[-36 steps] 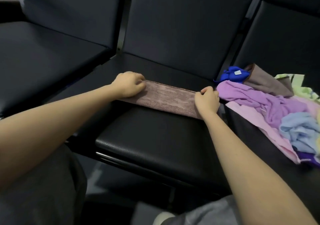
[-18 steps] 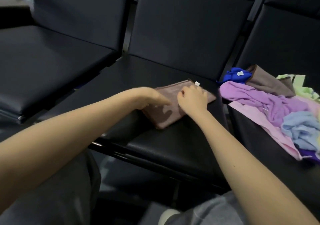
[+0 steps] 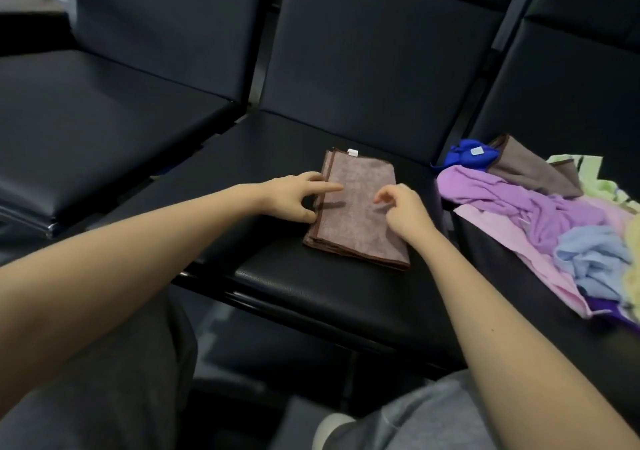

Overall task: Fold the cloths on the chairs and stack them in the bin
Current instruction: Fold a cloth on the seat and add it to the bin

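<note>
The brown cloth (image 3: 360, 214) lies folded mid-frame on the centre chair seat (image 3: 311, 287) — folding looks done. The left hand (image 3: 294, 196) rests straight fingers (image 3: 329, 190) on its edge; the right hand (image 3: 405, 210) hovers loosely curled, empty. Next: lift it whole to the bin — unseen here.

Three black padded seats stand side by side. On the middle seat (image 3: 329, 287) a folded brown cloth (image 3: 356, 221) lies flat, near the centre. The right seat (image 3: 536, 311) bears a loose heap (image 3: 554, 214) of purple, pink, blue, brown and green cloths. The left seat (image 3: 104, 131) adjoins.
</note>
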Available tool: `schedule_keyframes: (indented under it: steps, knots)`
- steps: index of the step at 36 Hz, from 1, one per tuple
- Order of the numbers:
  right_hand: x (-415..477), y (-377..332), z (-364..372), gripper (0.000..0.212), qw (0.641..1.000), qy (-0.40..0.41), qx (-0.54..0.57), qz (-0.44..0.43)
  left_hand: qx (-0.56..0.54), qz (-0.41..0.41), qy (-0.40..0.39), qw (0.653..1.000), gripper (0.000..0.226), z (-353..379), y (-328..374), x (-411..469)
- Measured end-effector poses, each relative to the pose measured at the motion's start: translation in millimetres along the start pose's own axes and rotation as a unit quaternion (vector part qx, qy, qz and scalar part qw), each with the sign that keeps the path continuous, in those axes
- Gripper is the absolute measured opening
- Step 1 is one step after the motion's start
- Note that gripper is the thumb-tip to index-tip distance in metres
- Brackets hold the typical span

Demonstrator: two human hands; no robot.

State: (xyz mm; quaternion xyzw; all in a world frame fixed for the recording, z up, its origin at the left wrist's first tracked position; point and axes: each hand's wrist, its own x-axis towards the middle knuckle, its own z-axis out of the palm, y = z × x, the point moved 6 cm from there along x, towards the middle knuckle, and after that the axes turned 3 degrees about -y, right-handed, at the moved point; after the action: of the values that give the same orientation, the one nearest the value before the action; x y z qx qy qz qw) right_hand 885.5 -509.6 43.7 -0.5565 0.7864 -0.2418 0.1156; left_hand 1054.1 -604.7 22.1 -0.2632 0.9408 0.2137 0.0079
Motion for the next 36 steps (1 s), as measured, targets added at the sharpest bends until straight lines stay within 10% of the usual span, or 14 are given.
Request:
schedule_keyframes:
  steps: [14, 20, 26, 33, 36]
  knots:
    - [-34.2, 27.8, 4.3, 0.084, 0.946, -0.289, 0.144, 0.037, -0.059, -0.022, 0.068, 0.996, 0.036, 4.9, 7.3, 0.1]
    - [-42.4, 14.2, 8.9, 0.063, 0.954, -0.298, 0.032, -0.018, -0.129, -0.012, 0.075, 0.989, 0.031, 3.2, 7.1, -2.5]
    - [-39.5, 8.3, -8.4, 0.045, 0.984, -0.119, 0.128, -0.027, -0.204, 0.024, 0.058, 0.977, 0.023, 3.3, 10.2, -17.7]
    - [-49.8, 6.1, -7.5, 0.008, 0.955, -0.212, 0.205, 0.011, -0.261, 0.063, -0.116, 0.956, 0.024, 5.0, 21.4, -35.4]
    - [-52.0, 5.0, -5.4, 0.028, 0.931, -0.283, 0.227, 0.04, -0.279, 0.068, -0.17, 0.943, 0.037, -4.2, 30.1, -46.6]
